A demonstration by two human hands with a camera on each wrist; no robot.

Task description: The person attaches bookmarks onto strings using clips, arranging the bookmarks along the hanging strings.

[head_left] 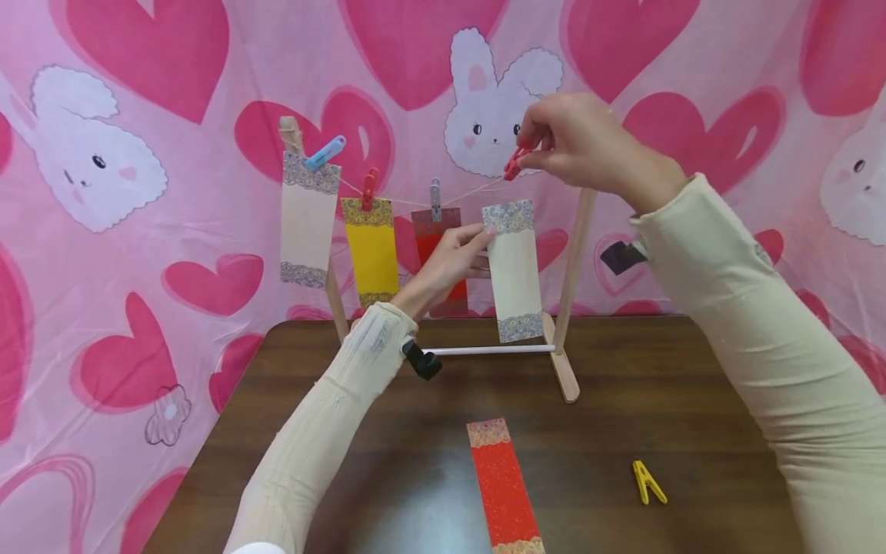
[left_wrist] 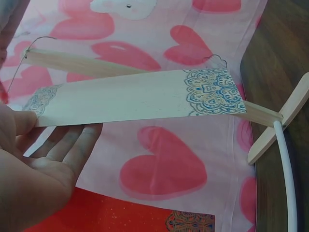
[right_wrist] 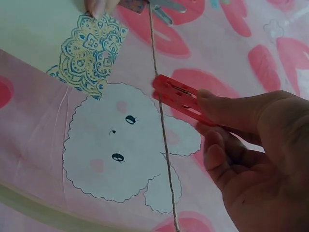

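Observation:
My left hand (head_left: pixel 451 263) pinches a cream card (head_left: pixel 514 277) by its upper left edge, thumb in front and fingers behind. The card hangs upright, with blue lace-like bands at both ends. Above it, my right hand (head_left: pixel 580 142) squeezes the handles of a red clothespin (right_wrist: pixel 181 98) between thumb and fingers. The clothespin's tip overlaps the string (right_wrist: pixel 167 159) in the right wrist view. That card's patterned top (right_wrist: pixel 94 53) is apart from the clothespin, below the string.
Clothespins hold another cream card (head_left: pixel 308 223), a yellow card (head_left: pixel 372 250) and a red card (head_left: pixel 453 296) along the string. A wooden post (head_left: pixel 574 269) and white crossbar (head_left: pixel 491 351) form the stand. On the table (head_left: pixel 388 477) lie a red card (head_left: pixel 505 485) and a yellow clothespin (head_left: pixel 647 483).

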